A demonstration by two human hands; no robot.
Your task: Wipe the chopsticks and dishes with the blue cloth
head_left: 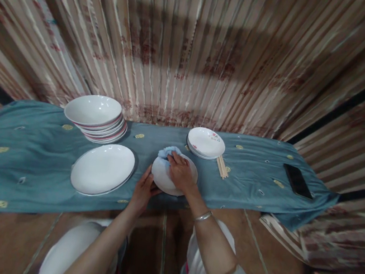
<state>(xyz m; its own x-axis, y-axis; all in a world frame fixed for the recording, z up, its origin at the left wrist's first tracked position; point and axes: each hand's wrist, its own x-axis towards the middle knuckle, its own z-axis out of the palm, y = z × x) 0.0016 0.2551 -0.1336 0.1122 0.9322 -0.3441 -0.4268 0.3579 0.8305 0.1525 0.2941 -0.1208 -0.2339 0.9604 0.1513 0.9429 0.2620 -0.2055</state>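
Note:
A white plate [162, 177] is at the front middle of the cloth-covered table. My left hand [144, 189] grips its left rim, thumb near the edge and fingers partly hidden beneath. Over the plate's upper side, my right hand [180, 169] presses a light blue cloth [169, 152] against the surface, its fingers closed on the cloth. To the left lie large oval white plates [102, 168], one on another. Just behind the held plate is a small stack of white plates with a red flower pattern [206, 141].
At the back left stands a stack of bowls [95, 112] with red-edged dishes. Several wooden chopsticks [222, 167] lie beside the flowered plates. A black phone [297, 181] rests at the right end of the blue-green tablecloth [251, 184]. A pleated curtain [188, 55] hangs behind the table.

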